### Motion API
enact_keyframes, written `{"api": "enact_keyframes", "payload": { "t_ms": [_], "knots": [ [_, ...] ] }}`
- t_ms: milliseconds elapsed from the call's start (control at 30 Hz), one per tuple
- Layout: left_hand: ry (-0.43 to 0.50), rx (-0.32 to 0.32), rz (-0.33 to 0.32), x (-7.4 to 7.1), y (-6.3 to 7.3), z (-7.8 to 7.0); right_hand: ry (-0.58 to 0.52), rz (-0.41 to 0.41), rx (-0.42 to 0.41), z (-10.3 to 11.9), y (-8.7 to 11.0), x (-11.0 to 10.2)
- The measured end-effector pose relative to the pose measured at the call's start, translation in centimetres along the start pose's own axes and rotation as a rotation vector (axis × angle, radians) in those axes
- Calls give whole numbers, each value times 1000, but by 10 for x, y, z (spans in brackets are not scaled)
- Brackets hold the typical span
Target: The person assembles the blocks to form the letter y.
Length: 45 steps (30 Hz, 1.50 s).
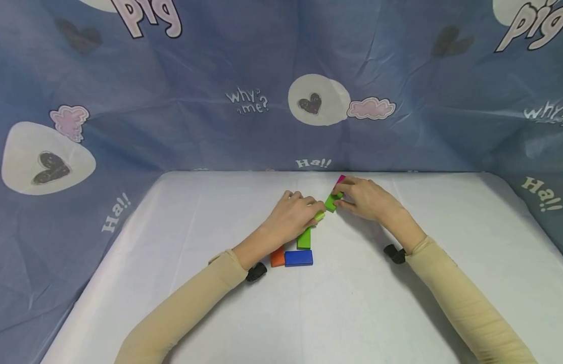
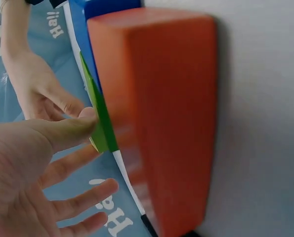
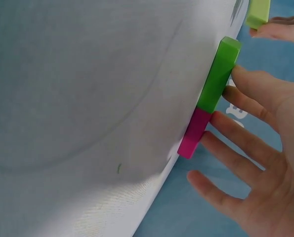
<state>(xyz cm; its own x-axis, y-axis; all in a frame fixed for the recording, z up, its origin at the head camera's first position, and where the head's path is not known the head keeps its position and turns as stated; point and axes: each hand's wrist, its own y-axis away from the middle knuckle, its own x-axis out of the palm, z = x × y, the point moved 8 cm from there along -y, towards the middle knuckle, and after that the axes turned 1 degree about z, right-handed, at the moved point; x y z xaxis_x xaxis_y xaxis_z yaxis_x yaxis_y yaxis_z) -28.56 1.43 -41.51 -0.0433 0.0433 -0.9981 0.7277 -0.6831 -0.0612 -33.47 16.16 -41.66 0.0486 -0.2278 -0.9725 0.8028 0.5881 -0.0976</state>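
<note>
A light green block [image 3: 258, 14] is pinched between the thumb and fingers of my left hand [image 1: 292, 217], whose other fingers spread outward in the left wrist view. Below that hand lies a green block [image 1: 303, 239], with a blue block [image 1: 298, 258] and an orange block [image 2: 171, 113] beside it. My right hand [image 1: 365, 198] holds another green block [image 3: 220, 74] with thumb and index finger on its sides. A magenta block [image 3: 194, 133] continues that block end to end, the middle and ring fingertips right at its edge.
The blocks are on a white tabletop [image 1: 354, 303], with a blue printed cloth [image 1: 195, 131] hanging behind and along the sides. Black wrist devices [image 1: 256, 272] sit under both forearms. The two hands are close together near the table's far edge.
</note>
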Motion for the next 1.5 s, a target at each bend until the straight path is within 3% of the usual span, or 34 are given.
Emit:
{"api": "enact_keyframes", "payload": {
  "t_ms": [333, 600, 900, 1500],
  "knots": [
    [-66, 1, 6, 4, -9, -8, -3, 16, 15, -1, 0, 1],
    [-108, -18, 20, 4, -9, -10, -2, 14, 22, 0, 0, 0],
    [-146, -9, -12, -1, -4, -12, 1, 13, 23, 0, 1, 0],
    [-190, -41, -55, 0, -8, -17, -12, 19, 25, -1, 1, 2]
  ]
}}
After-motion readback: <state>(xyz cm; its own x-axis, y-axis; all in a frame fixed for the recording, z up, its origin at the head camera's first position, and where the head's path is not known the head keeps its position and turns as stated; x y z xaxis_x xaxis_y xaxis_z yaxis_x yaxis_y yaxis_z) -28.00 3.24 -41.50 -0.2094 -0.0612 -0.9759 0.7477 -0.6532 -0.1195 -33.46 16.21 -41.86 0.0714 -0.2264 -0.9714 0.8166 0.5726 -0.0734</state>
